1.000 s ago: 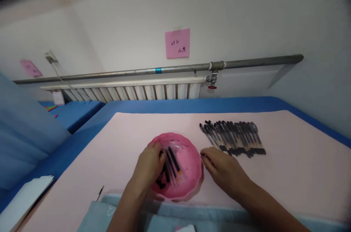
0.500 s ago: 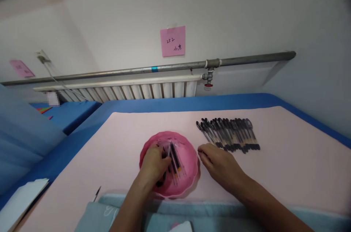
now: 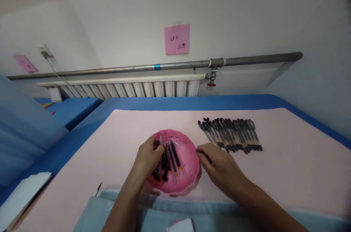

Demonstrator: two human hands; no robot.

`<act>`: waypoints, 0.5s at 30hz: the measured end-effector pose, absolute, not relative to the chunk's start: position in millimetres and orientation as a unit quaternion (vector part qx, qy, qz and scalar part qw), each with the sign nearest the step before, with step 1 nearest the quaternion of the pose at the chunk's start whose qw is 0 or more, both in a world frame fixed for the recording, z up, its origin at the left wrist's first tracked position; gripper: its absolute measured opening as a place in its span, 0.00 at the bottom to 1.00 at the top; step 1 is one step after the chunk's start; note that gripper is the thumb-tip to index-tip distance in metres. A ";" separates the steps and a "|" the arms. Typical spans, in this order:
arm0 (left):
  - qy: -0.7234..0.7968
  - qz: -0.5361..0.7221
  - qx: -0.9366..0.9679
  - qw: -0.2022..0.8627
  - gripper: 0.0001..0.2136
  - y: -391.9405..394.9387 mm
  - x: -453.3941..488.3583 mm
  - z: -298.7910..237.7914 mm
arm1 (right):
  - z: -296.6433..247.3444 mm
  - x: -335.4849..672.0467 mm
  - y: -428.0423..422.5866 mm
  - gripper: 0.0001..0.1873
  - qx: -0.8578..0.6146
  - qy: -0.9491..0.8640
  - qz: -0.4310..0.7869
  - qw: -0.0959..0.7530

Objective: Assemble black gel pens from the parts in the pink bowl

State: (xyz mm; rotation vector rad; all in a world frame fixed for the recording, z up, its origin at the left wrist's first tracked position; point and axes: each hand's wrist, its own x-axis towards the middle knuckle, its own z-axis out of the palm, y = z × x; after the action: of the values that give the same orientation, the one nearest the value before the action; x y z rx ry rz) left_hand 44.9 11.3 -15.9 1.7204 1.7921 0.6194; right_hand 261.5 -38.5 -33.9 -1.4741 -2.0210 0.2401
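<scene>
My left hand (image 3: 148, 154) is over the left side of a pink scalloped bowl (image 3: 190, 177), its fingers pinched on a clear pen barrel (image 3: 160, 139) that stands nearly upright. In the bowl lie several clear tubes with dark ink, pen refills (image 3: 175, 155), beside black pen caps (image 3: 165, 174). My right hand (image 3: 215, 157) is closed at the bowl's right rim, thumb and fingers pressed together; what they hold, if anything, is hidden. Beyond it lies a row of assembled black-capped pens (image 3: 230, 133), side by side.
A pale pink sheet (image 3: 290, 166) covers the blue table (image 3: 189, 103). One loose pen part with a dark tip (image 3: 98, 188) lies at the near left, by light blue cloth (image 3: 117, 206). White papers (image 3: 24, 197) are at the left edge. A radiator (image 3: 148, 87) stands behind.
My left hand has lifted slightly and shifted left within the bowl, uncovering more black caps, with a clear barrel now showing at its fingertips. My right hand remains by the rim. The view has shifted slightly.
</scene>
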 end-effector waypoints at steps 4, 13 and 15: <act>0.690 0.150 0.677 0.205 0.05 9.3 58.3 -18.8 | -35.2 262.0 -38.7 0.12 -0.555 -0.770 0.088 0.302; 0.688 0.021 0.713 0.134 0.12 9.8 73.6 -23.1 | -32.8 260.8 -40.5 0.14 -0.541 -0.786 0.094 0.284; 0.683 0.020 0.717 0.138 0.12 9.9 73.9 -23.1 | -32.5 260.9 -40.4 0.14 -0.542 -0.786 0.099 0.280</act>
State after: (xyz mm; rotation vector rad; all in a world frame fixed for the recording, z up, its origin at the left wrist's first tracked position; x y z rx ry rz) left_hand 73.9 9.9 -23.1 2.0741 1.9744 0.0583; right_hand 260.9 -40.4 -32.5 -1.4526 -2.1090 0.2654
